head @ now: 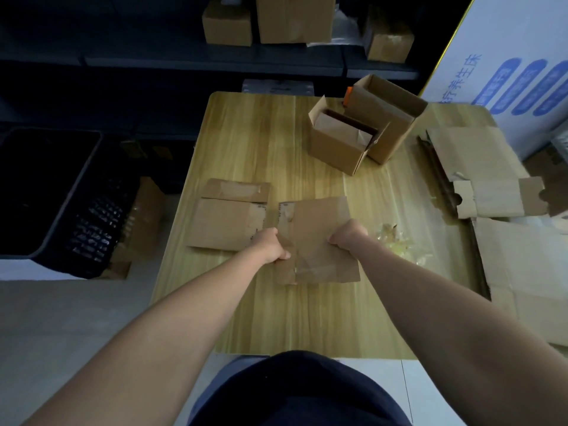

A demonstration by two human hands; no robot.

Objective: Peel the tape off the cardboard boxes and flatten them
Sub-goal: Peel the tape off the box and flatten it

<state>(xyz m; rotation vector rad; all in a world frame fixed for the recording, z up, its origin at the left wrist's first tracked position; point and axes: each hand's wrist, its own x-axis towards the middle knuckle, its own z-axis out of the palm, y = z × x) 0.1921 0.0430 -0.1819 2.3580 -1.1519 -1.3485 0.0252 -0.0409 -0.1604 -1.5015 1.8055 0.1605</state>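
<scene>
A flattened cardboard box [313,229] with clear tape strips lies in the middle of the wooden table [246,142]. My left hand [270,245] grips its left edge, fingers curled under. My right hand [349,233] grips its right edge. A second flattened box [227,222] with tape on its flap lies just to the left, touching the first. Two open upright boxes, a short one [335,149] and a taller one [390,118], stand at the far right of the table. A crumpled wad of peeled tape [396,244] lies right of my right hand.
A pile of large flattened cardboard [507,241] covers the table's right side. A dark bin [61,192] stands on the floor at left. Shelves behind hold several closed boxes [292,20]. A white printed carton [507,66] leans at back right.
</scene>
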